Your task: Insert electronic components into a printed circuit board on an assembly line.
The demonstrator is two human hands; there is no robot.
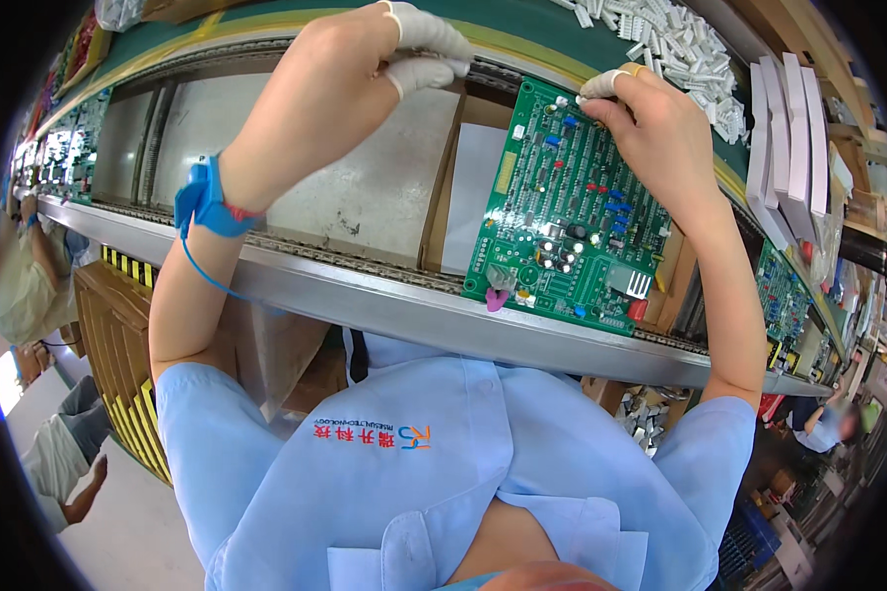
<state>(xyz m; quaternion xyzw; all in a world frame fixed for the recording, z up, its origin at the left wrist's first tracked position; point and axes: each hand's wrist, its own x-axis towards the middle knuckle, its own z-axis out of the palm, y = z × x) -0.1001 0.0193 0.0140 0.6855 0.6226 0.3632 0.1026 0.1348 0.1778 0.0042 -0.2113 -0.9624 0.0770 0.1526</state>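
A green circuit board (532,202), crowded with small parts, lies across the rails of the line in front of me. Blue parts, red parts, black capacitors, a silver metal socket (629,281) and a purple piece (497,298) show on it. At the board's far edge my right hand (655,133) pinches a small white connector (581,100) between thumb and a covered fingertip. My left hand (340,89) is raised left of the board's far corner, its white-covered fingertips pressed together. Something tiny and whitish may be between them, but it blends with the covers. A blue wrist strap (217,197) circles that wrist.
Loose white connectors (685,59) are heaped on the green bench beyond the board. White boxes or panels (786,138) stand at the right. A metal rail (365,305) runs along the near side. More boards (69,148) sit farther left, with other people nearby.
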